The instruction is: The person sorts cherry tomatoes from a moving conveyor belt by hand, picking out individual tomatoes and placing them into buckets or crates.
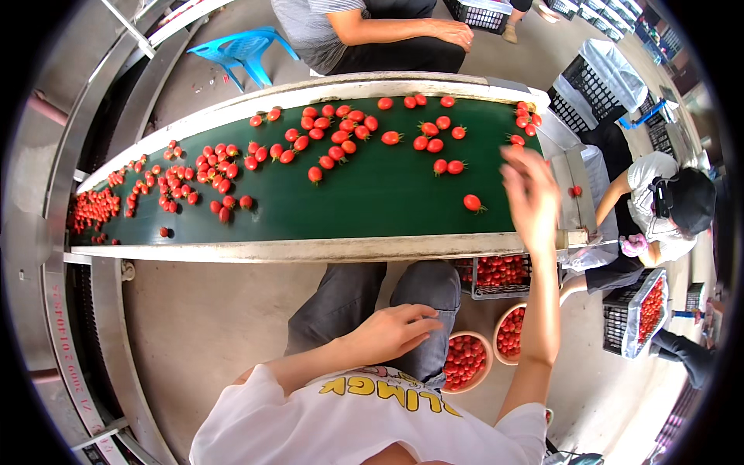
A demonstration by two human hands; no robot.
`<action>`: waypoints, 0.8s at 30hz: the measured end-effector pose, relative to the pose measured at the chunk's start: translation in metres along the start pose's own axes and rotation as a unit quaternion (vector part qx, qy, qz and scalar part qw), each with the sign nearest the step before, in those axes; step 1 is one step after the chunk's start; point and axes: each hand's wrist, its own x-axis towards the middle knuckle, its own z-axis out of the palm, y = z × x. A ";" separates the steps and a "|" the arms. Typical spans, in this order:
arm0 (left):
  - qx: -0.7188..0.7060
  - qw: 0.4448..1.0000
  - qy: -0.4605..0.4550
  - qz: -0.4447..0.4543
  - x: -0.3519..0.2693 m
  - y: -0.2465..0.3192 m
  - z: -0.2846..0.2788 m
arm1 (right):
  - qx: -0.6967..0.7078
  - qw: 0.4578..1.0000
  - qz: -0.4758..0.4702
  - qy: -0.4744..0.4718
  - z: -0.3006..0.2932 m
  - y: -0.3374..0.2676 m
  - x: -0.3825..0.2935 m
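Red cherry tomatoes [339, 136] lie scattered on a green conveyor belt [360, 203], packed densely at its far left end. My right hand [529, 195] is over the belt's right end, slightly blurred, its fingertips close to a few tomatoes [516, 140]. Whether it touches or holds one is not clear. A single tomato [472, 202] lies left of that hand. My left hand [395, 331] rests on my knee with its fingers apart and nothing in them.
Bowls of tomatoes [466, 361] and a black crate [501, 295] stand below the belt's near rail [349, 249]. Across the belt a person sits near a blue plastic stool [247, 55]. Another person bends at the right, beside lined crates [633, 314].
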 end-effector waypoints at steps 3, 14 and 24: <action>-0.011 0.999 0.029 -0.021 -0.016 -0.008 -0.020 | -0.008 0.982 -0.054 -0.178 0.061 0.008 0.060; -0.019 0.994 0.088 -0.056 -0.070 -0.047 -0.077 | -0.235 0.898 0.049 -0.370 0.149 0.052 0.103; -0.042 0.993 0.100 -0.040 -0.086 -0.064 -0.104 | -0.071 0.941 0.139 -0.301 0.177 0.027 0.124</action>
